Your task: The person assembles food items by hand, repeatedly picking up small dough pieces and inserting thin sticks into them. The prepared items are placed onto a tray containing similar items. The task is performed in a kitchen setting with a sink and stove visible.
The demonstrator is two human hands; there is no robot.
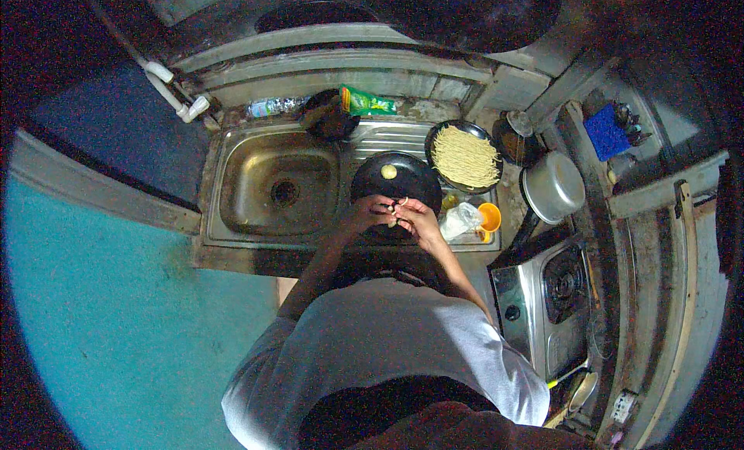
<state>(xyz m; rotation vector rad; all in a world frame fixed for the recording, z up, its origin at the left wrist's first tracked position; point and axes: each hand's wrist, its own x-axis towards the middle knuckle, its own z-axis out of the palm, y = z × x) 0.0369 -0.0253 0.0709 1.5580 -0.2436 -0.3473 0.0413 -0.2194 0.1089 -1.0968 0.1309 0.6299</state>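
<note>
My left hand [375, 212] and my right hand [418, 217] meet over the near part of a round black plate [363, 185]. Their fingers are pinched together on a small pale piece [400, 204] that looks like dough, partly hidden by the fingertips. Beyond them, a small round dough ball [389, 172] lies on the same plate. Off to the right, thin pale strips [465, 157], like raw noodles, are heaped on another dark round plate [442, 127]. Close to my right hand are a plastic bag of white stuff [460, 220] and an orange cup [489, 217].
On the left is a steel sink basin [248, 179] with a drain. A dark bowl [329, 115] and a green packet [369, 103] stand along the back. To the right are an upturned-looking metal pot [555, 188] and a gas stove [535, 295].
</note>
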